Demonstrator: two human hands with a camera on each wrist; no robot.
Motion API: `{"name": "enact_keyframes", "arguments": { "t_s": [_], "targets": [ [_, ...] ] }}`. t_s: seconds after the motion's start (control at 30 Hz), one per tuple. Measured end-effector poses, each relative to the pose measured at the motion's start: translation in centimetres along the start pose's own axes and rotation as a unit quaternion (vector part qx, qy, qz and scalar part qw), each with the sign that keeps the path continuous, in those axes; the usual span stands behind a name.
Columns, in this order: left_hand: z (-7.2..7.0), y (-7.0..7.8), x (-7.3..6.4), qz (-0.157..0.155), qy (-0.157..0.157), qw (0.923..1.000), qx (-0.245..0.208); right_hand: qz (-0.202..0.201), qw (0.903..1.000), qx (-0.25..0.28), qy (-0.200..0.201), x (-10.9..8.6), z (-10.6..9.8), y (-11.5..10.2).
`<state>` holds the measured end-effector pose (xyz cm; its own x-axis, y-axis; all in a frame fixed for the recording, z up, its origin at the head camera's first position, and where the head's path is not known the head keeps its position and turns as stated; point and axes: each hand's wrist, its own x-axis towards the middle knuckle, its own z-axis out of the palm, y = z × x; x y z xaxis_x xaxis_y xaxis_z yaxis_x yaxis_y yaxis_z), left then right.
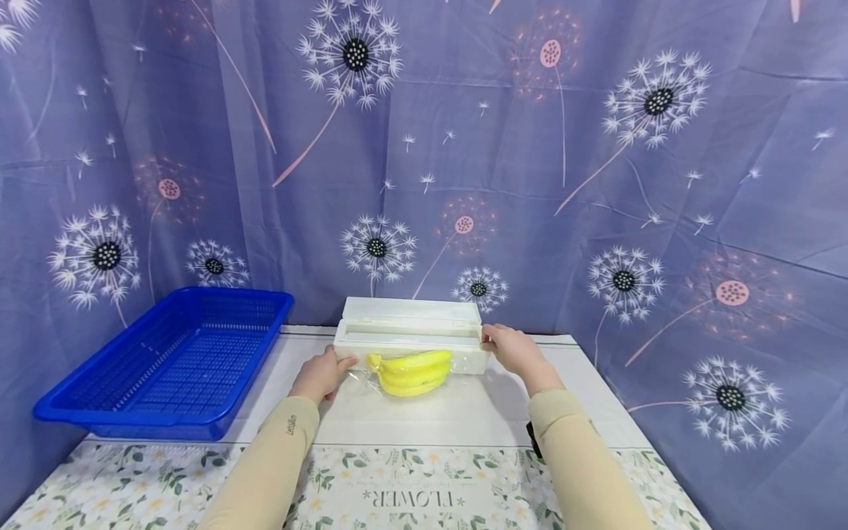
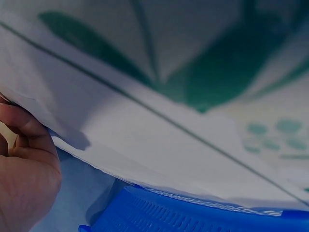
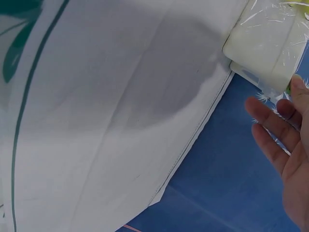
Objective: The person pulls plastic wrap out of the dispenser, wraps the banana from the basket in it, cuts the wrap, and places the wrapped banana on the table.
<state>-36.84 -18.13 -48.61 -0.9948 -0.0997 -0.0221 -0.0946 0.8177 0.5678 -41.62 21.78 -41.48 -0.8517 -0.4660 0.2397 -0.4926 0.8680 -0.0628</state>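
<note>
A white cling film dispenser [image 1: 411,337] lies across the table with its lid tilted up at the back. Against its front is a bunch of yellow bananas [image 1: 414,374], with clear film [image 1: 361,377] over and around it. My left hand [image 1: 322,374] grips the dispenser's left end, thumb on the front. In the left wrist view its curled fingers [image 2: 36,133] show, but what they hold is cut off. At the dispenser's right end, my right hand [image 1: 520,352] pinches the edge between thumb and forefinger. A small green bit [image 3: 288,89] shows by that thumb; the other fingers are loosely bent.
A blue plastic basket [image 1: 228,412] stands at the left of the table. The table's cloth [image 1: 397,427] is white, with a floral strip along the near side. Behind and at both sides hangs a blue dandelion-print curtain [image 1: 430,132].
</note>
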Motion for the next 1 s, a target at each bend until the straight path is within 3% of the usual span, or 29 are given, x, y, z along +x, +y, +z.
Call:
{"name": "enact_keyframes", "arguments": {
  "t_s": [0.37,0.47,0.6,0.8,0.9,1.0],
  "targets": [
    [-0.3,0.1,-0.5,0.0,-0.005,1.0,-0.008,0.018,0.9991,-0.037,-0.014,-0.4,-0.5,-0.4],
    [-0.4,0.2,-0.6,0.001,-0.009,0.9998,-0.018,0.022,0.9992,-0.032,0.005,-0.8,-1.0,-1.0],
    [-0.5,0.2,-0.4,0.004,-0.022,0.9994,-0.028,-0.026,0.9992,-0.008,0.028,-0.8,-1.0,-3.6],
    [-0.9,-0.1,0.1,0.02,-0.051,0.9977,-0.04,-0.105,0.9931,-0.046,-0.022,0.2,-0.5,-9.4],
    [-1.3,-0.1,0.1,0.019,-0.067,0.9967,-0.04,-0.108,0.9899,-0.081,-0.043,0.9,0.3,-11.1],
    [-1.9,0.1,-0.2,0.01,-0.091,0.9948,-0.046,-0.1,0.9898,-0.083,-0.058,1.4,0.7,-11.8]
  ]
}}
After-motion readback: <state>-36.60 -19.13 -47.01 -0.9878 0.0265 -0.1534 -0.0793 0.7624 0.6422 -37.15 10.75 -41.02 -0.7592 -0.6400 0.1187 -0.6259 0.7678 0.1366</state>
